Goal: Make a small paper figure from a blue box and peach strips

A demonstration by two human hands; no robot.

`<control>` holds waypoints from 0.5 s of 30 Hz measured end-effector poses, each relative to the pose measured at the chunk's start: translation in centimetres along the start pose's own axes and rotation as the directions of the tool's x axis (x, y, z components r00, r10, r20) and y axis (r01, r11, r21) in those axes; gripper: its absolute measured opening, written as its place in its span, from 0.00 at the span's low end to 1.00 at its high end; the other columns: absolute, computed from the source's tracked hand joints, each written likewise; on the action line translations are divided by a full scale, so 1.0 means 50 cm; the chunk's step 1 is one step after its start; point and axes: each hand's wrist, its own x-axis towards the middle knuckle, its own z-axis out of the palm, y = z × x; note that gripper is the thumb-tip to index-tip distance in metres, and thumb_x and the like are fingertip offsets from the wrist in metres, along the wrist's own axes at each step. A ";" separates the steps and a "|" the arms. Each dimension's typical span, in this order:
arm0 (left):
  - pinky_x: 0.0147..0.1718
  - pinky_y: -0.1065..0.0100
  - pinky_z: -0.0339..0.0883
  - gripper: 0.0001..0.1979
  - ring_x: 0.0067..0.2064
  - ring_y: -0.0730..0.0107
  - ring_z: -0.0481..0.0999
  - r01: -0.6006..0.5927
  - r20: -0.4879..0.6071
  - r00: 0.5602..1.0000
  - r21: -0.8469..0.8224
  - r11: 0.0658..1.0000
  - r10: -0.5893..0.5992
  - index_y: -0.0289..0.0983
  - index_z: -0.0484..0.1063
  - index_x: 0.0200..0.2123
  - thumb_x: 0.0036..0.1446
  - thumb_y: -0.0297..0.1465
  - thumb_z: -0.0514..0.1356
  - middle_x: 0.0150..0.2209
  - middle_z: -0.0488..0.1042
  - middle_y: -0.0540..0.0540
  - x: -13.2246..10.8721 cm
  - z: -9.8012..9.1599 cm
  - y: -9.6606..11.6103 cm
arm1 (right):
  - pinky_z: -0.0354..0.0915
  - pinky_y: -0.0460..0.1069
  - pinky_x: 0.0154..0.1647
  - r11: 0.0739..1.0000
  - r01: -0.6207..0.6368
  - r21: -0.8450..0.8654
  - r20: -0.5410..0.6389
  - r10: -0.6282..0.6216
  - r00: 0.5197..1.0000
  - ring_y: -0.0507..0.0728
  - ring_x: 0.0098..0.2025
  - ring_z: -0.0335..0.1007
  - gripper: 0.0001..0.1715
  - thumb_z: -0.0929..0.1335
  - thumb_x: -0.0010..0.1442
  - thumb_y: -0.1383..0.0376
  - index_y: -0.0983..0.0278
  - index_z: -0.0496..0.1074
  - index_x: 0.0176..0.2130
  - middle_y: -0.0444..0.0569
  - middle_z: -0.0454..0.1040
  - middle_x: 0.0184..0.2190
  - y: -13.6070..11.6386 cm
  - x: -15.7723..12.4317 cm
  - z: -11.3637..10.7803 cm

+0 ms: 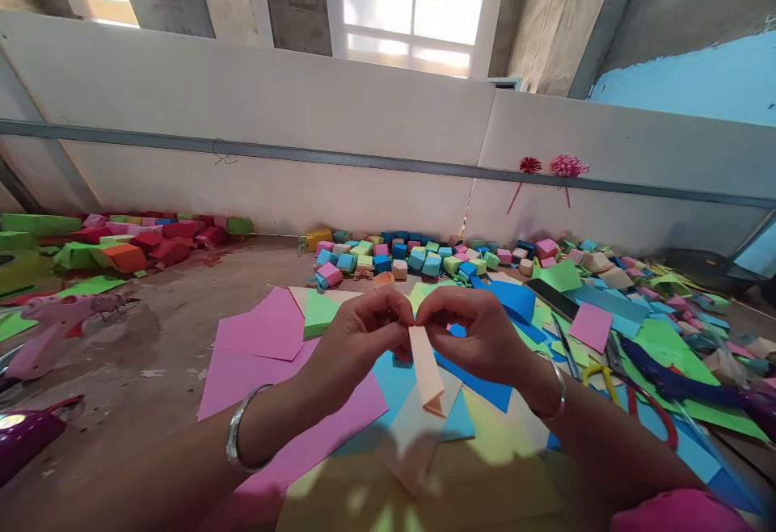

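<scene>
Between my two hands is a folded strip of peach paper, its far end pinched by the fingertips of both. My left hand grips it from the left with thumb and fingers closed. From the right, my right hand pinches the same end, fingertips almost touching the left ones. The strip's near end points toward me and shows a folded, triangular opening. Below it lie overlapping sheets of blue paper, pink paper and yellow paper. A small green folded piece rests just left of my left hand.
Small folded paper cubes line the wall. Scissors and a purple-handled tool lie at right among paper scraps. A pink glue gun is at left, near a pile of red and green pieces. Paper flowers hang on the rail.
</scene>
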 end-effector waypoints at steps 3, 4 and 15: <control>0.29 0.70 0.66 0.03 0.28 0.73 0.70 0.023 0.016 1.000 -0.034 0.999 -0.022 0.36 0.71 0.27 0.47 0.24 0.61 0.26 0.71 0.51 0.001 -0.003 0.000 | 0.64 0.44 0.27 0.997 0.024 -0.071 0.002 -0.024 1.000 0.49 0.28 0.67 0.10 0.65 0.51 0.76 0.64 0.73 0.32 0.45 0.74 0.28 -0.003 -0.003 -0.003; 0.29 0.70 0.66 0.02 0.28 0.72 0.70 0.022 0.016 1.000 -0.036 0.999 -0.021 0.36 0.71 0.27 0.47 0.25 0.62 0.26 0.70 0.50 0.001 -0.004 0.001 | 0.64 0.44 0.27 0.996 0.029 -0.089 0.006 -0.028 1.000 0.49 0.28 0.67 0.10 0.65 0.51 0.76 0.64 0.73 0.32 0.45 0.74 0.28 -0.005 -0.003 -0.003; 0.29 0.70 0.69 0.12 0.29 0.72 0.73 0.006 -0.010 1.000 -0.020 1.000 -0.006 0.35 0.73 0.34 0.47 0.33 0.70 0.28 0.73 0.49 0.005 -0.001 -0.004 | 0.69 0.47 0.35 0.861 0.200 -0.467 0.140 -0.152 0.978 0.52 0.36 0.73 0.14 0.67 0.60 0.73 0.60 0.74 0.44 0.47 0.78 0.38 -0.050 -0.036 -0.043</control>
